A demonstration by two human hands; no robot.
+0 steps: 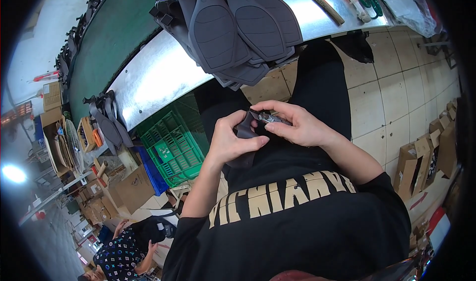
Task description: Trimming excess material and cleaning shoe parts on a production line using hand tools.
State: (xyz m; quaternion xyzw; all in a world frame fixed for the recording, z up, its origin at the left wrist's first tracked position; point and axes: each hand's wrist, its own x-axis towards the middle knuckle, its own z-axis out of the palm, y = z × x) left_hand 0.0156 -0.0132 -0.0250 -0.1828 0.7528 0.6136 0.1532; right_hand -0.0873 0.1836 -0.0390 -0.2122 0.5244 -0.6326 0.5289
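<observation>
Above my lap, my left hand [233,139] is closed around a dark grey rubber sandal [243,128], part of which hangs below the fingers. My right hand [297,124] pinches a small metal clipper [271,119], its tip against the sandal's edge between both hands. The exact kind of clipper is partly hidden by the fingers. Beyond my hands, a pile of dark grey sandals [213,35], soles showing, overhangs the edge of the metal table [163,67].
A green conveyor belt [111,48] runs behind the table. At left are more sandals [106,124] and a green crate [173,149]. A wooden-handled tool [325,6] and green-handled scissors [369,0] lie far right. Cardboard boxes [416,162] stand right; a person [131,246] works lower left.
</observation>
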